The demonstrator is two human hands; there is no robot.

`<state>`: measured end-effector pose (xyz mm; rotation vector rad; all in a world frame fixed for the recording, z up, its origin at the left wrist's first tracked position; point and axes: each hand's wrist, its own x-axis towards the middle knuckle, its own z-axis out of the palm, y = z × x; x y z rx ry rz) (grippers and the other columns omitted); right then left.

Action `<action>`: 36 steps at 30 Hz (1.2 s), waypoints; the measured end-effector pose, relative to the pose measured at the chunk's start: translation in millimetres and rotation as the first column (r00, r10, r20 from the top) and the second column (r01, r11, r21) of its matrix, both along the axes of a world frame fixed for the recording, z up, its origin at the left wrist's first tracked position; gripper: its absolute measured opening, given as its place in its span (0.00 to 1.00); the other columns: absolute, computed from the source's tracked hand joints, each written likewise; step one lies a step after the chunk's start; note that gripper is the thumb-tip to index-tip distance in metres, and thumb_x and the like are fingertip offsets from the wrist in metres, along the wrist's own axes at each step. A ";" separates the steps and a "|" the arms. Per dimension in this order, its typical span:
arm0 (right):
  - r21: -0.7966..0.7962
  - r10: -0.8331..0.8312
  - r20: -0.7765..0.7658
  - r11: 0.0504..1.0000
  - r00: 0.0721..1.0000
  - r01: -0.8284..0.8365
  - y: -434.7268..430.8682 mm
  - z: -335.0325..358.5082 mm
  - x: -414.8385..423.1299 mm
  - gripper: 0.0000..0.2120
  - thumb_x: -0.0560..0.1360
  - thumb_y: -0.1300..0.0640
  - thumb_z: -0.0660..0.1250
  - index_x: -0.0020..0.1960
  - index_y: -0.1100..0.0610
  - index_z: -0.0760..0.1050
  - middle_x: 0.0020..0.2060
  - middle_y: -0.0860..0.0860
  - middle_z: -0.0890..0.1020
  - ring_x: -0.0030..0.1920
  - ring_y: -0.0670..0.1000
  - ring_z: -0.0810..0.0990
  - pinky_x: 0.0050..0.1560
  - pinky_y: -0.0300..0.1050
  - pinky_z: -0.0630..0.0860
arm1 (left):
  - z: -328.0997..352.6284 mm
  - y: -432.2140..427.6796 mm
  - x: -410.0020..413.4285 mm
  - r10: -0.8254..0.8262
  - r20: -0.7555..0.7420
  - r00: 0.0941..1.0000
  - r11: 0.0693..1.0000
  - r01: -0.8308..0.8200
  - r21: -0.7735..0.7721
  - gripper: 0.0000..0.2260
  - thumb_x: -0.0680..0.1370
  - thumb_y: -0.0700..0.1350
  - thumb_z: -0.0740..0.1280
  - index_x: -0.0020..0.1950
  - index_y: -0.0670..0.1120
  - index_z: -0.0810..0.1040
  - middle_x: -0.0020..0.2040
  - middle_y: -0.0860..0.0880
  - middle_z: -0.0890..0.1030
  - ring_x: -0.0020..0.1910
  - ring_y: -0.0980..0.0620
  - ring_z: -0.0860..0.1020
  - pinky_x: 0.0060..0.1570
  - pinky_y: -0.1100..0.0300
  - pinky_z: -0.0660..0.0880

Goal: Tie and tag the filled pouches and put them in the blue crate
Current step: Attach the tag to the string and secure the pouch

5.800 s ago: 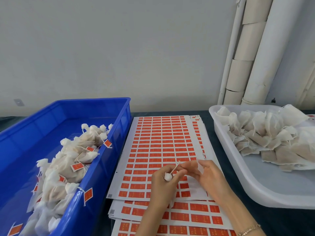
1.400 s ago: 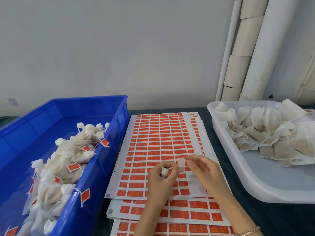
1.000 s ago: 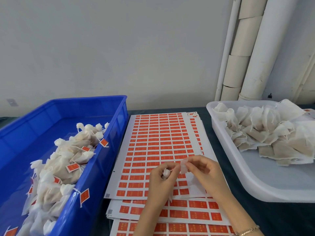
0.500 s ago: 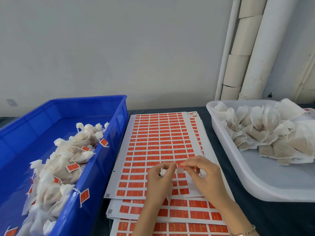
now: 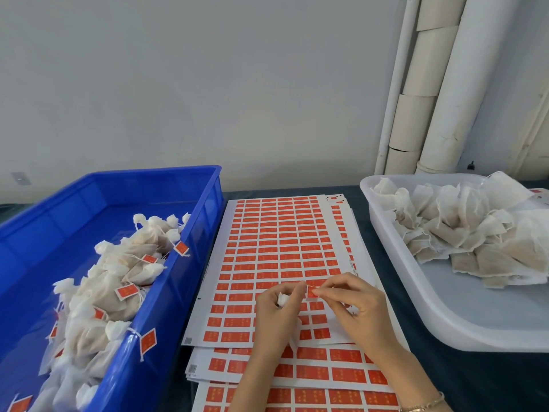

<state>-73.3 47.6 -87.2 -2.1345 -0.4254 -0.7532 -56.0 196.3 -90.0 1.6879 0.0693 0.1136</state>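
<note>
Head view — surroundings: blue crate (image 5: 205, 221) at left with tagged pouches (image 5: 118, 281); white tray (image 5: 490, 319) at right with untagged pouches (image 5: 475, 233); sticker sheets (image 5: 276, 245) between.
Obstruction: left hand (image 5: 273, 319) hides most of the pouch (image 5: 282, 299).
Pouch: white, above the sheets, gripped in the left hand's curled fingers.
Tag (image 5: 311, 292): orange — pinched by the right hand (image 5: 356, 307), just beside the pouch.

Sheets (image 5: 276, 248) lie between left crate (image 5: 193, 263) and right tray (image 5: 445, 316), perhaps apart.

The left hand (image 5: 274, 321) grips a white pouch (image 5: 282, 299), orange tag (image 5: 311, 292) beside it. Tagged pouches (image 5: 113, 298) line the blue crate's (image 5: 148, 174) right wall.
</note>
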 end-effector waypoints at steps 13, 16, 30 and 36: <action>-0.003 -0.116 -0.074 0.993 0.991 0.116 -1.6 -4.6 2.7 0.12 0.69 0.64 0.74 0.49 0.51 0.83 0.49 0.44 0.82 0.48 0.41 0.80 0.49 0.21 0.70 | 1.1 -0.2 0.2 0.003 0.040 0.999 1.000 -0.004 0.018 0.05 0.76 0.49 0.70 0.42 0.53 0.83 0.40 0.64 0.83 0.45 0.69 0.78 0.42 0.73 0.71; 0.199 -0.102 -0.131 0.972 0.986 0.127 1.0 2.2 1.1 0.10 0.73 0.60 0.70 0.49 0.46 0.79 0.48 0.39 0.81 0.47 0.39 0.80 0.46 0.23 0.72 | 0.2 -0.1 0.4 -0.017 0.077 0.997 0.999 0.014 0.033 0.04 0.76 0.49 0.70 0.43 0.52 0.84 0.41 0.63 0.83 0.46 0.67 0.79 0.39 0.76 0.72; 0.287 0.034 -0.417 0.953 0.908 0.096 1.3 -3.0 7.2 0.04 0.74 0.52 0.70 0.45 0.43 0.79 0.43 0.36 0.82 0.48 0.35 0.78 0.43 0.23 0.72 | -4.4 -2.0 -3.6 -0.133 0.158 0.978 0.982 0.109 0.151 0.04 0.74 0.48 0.72 0.41 0.57 0.81 0.39 0.61 0.83 0.44 0.62 0.80 0.39 0.75 0.74; 0.200 0.021 -0.428 0.977 0.904 0.072 4.2 -5.8 7.0 0.04 0.77 0.52 0.65 0.46 0.43 0.74 0.44 0.35 0.79 0.48 0.33 0.77 0.45 0.21 0.70 | -7.7 -1.7 -1.4 -0.168 0.188 0.968 0.975 0.135 0.177 0.04 0.75 0.47 0.71 0.41 0.53 0.82 0.36 0.56 0.82 0.39 0.57 0.79 0.38 0.70 0.75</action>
